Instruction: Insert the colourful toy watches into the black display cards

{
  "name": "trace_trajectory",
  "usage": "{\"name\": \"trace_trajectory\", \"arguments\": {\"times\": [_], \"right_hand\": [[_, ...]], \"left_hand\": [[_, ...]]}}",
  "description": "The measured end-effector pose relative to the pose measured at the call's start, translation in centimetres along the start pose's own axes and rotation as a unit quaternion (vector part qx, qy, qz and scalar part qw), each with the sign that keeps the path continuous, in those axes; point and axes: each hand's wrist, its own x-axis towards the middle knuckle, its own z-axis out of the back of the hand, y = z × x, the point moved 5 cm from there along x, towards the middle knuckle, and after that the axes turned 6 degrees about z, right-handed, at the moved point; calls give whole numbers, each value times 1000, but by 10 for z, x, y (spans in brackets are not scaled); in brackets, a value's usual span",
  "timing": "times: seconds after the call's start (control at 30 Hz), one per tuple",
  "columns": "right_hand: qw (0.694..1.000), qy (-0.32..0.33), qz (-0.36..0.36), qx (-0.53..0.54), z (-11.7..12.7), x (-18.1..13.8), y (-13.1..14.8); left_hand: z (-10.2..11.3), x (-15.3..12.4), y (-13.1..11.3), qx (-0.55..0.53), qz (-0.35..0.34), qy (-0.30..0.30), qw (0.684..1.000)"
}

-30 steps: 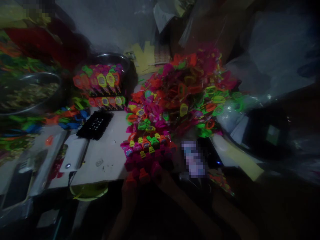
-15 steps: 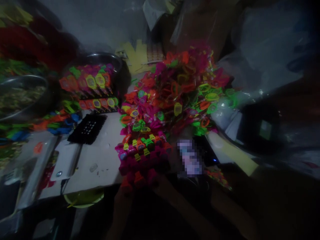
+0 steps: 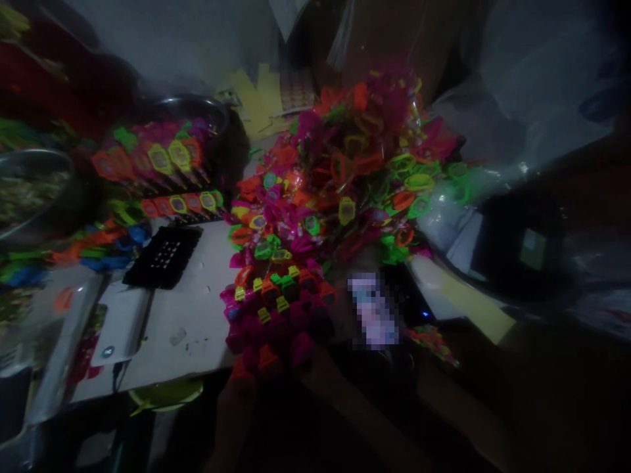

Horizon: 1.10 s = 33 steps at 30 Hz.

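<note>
A bundle of pink, orange and green toy watches [image 3: 276,315] sits at the near edge of a white board [image 3: 197,328]. My left hand [image 3: 242,380] grips the bundle's lower left end. Under the lower right end is my right hand [image 3: 315,364], closed on it too. Both hands and forearms are very dark, so the fingers are hard to make out. Just behind the bundle rises a big heap of loose toy watches [image 3: 345,177].
Rows of carded watches [image 3: 158,164] lean on a metal bowl at back left. A black tray [image 3: 162,256] and a white box [image 3: 121,322] lie on the board. A second metal bowl [image 3: 29,190] is at far left, plastic bags [image 3: 517,98] at right.
The view has drifted so everything sits a little further left in the picture. The bundle stays in both hands at the board's near edge.
</note>
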Motion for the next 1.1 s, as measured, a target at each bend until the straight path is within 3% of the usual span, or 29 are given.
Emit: {"name": "trace_trajectory", "arguments": {"times": [0.17, 0.4, 0.77, 1.1], "right_hand": [[998, -54, 4, -15, 11, -8, -1], [998, 57, 31, -14, 10, 1, 17], [967, 149, -20, -205, 8, 20, 25], [965, 135, -34, -222, 6, 18, 23]], "left_hand": [[6, -3, -5, 11, 6, -1, 1000], [4, 3, 11, 22, 26, 3, 999], [-2, -6, -3, -35, -6, 18, 999], [-6, 3, 2, -37, 4, 31, 999]]}}
